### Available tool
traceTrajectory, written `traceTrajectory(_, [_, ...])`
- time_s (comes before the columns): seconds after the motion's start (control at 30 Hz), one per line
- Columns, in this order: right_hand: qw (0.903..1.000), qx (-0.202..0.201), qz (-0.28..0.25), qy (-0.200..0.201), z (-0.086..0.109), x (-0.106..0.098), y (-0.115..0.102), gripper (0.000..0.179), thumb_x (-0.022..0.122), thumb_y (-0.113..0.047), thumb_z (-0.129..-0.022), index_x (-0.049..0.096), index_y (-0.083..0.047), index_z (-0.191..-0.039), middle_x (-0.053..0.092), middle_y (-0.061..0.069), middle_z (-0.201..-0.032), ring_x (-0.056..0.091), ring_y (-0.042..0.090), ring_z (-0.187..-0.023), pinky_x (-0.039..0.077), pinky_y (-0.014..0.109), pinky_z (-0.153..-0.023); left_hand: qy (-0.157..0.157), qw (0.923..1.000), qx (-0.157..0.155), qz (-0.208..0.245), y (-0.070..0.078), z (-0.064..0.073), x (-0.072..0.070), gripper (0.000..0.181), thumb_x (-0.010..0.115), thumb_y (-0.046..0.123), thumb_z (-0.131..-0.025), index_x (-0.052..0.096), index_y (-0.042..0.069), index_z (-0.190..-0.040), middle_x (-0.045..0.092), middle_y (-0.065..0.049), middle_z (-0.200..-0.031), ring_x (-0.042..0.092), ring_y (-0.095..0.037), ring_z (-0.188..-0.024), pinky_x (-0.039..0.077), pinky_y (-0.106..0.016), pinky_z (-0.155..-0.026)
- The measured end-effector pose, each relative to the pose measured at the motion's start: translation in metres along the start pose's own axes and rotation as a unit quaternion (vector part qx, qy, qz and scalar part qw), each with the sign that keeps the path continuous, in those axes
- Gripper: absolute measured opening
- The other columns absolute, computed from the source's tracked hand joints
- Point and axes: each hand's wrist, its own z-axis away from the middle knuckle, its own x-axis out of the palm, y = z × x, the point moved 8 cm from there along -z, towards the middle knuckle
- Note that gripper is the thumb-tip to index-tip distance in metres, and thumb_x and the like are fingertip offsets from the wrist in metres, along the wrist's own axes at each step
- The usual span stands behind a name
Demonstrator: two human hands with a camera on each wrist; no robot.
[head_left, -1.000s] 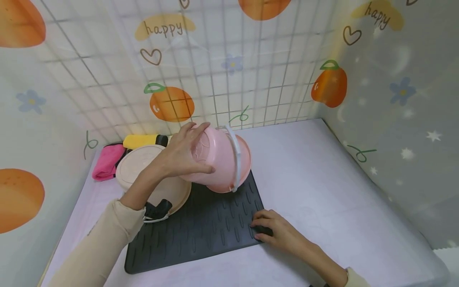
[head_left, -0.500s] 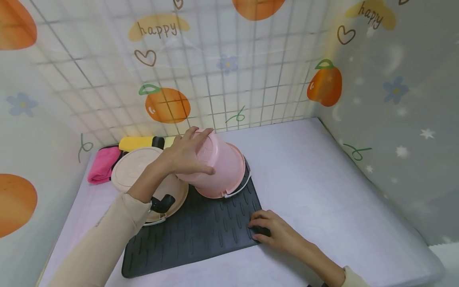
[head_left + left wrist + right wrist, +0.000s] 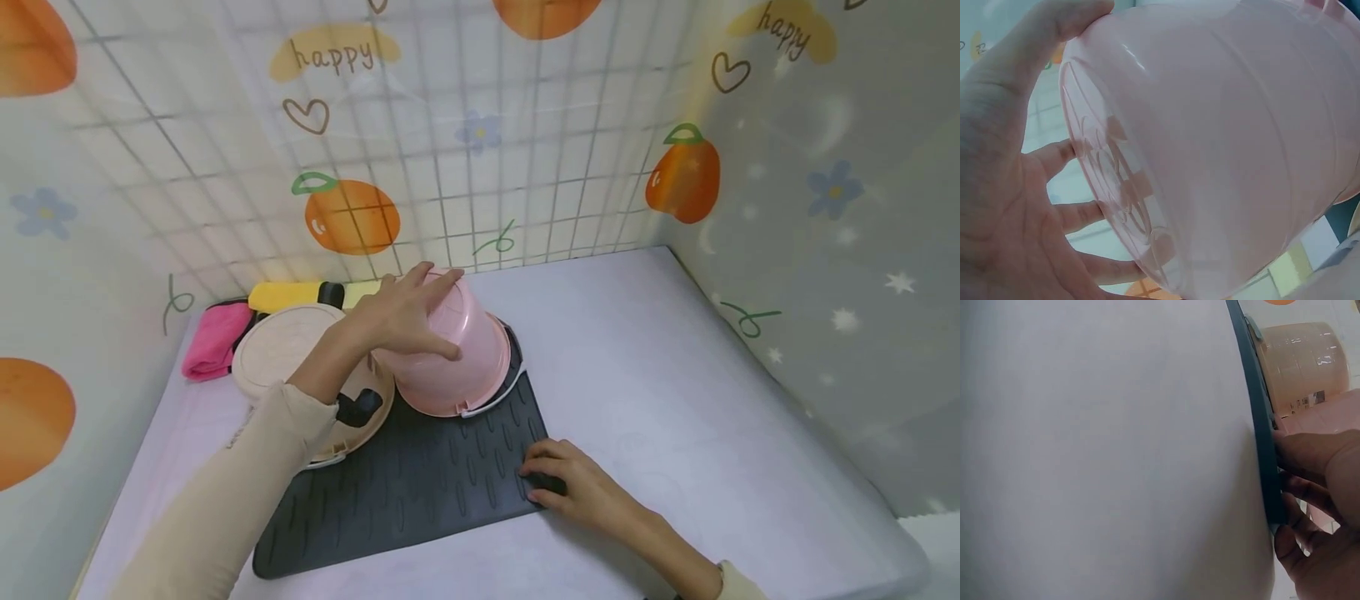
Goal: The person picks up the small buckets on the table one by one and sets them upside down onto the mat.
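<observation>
An upside-down pink bucket (image 3: 461, 375) stands rim down on a dark ribbed mat (image 3: 420, 483), its pale handle (image 3: 504, 398) lowered beside the rim. My left hand (image 3: 408, 317) grips it at the base; in the left wrist view the thumb lies along the wall and the spread fingers reach over the bottom of the pink bucket (image 3: 1222, 137). At the mat's near right, my right hand (image 3: 577, 479) pinches the mat's edge between thumb and curled fingers. Just left of the pink bucket sits another upside-down bucket, a beige one (image 3: 273, 346), partly hidden by my left forearm.
Behind the beige bucket lie a folded pink cloth (image 3: 217, 342) and a yellow item (image 3: 285, 296) with a black band. A printed curtain over a wire grid (image 3: 525, 192) rises at the back of the white-covered table (image 3: 637, 350).
The pink bucket has tipped from lying tilted to rim down, pressed by my left hand, and its handle has swung down to the front. My right hand stays at the mat's edge.
</observation>
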Motion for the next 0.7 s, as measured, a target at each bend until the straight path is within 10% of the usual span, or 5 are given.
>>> traceTrajectory(0.7, [0.9999, -0.010, -0.003, 0.011, 0.002, -0.001, 0.001, 0.027, 0.081, -0.017, -0.085, 0.073, -0.011, -0.110, 0.061, -0.002, -0.118, 0.056, 0.015, -0.107, 0.050, 0.037, -0.090, -0.027, 0.9994, 0.021, 0.001, 0.015, -0.031, 0.018, 0.101, 0.069, 0.069, -0.079, 0.018, 0.037, -0.160, 0.003, -0.011, -0.167, 0.004, -0.057, -0.145, 0.029, -0.079, -0.097])
